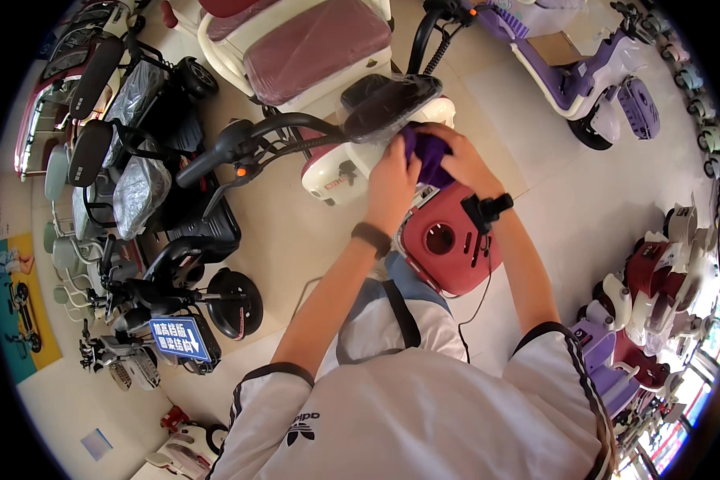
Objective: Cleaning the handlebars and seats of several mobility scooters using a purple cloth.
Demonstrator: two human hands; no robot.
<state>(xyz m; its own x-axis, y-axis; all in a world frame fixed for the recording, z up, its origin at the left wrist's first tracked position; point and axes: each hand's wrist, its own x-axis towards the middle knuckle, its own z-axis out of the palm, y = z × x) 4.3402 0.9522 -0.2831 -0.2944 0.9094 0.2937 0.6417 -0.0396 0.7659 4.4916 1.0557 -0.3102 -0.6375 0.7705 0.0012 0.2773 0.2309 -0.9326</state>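
Observation:
A bunched purple cloth (430,156) sits between my two hands, at the front of a cream and dark red scooter. My left hand (392,182) has its fingers closed on the cloth's left side. From the right, my right hand (466,162) grips it too, some fingertips hidden in the folds. Just beyond them is the scooter's dark dashboard (392,108), wrapped in clear plastic. Below the hands, close to my body, is a red front basket (448,252) with a round hole and slots. A black device (486,211) is strapped to my right wrist.
The scooter's handlebar (284,128) sticks out to the left, with the plastic-covered red seat (320,52) behind. Black vehicles (188,216) crowd the left side. A purple scooter (568,76) stands far right. More scooters (648,296) line the right. A thin cable (480,308) hangs beside the basket.

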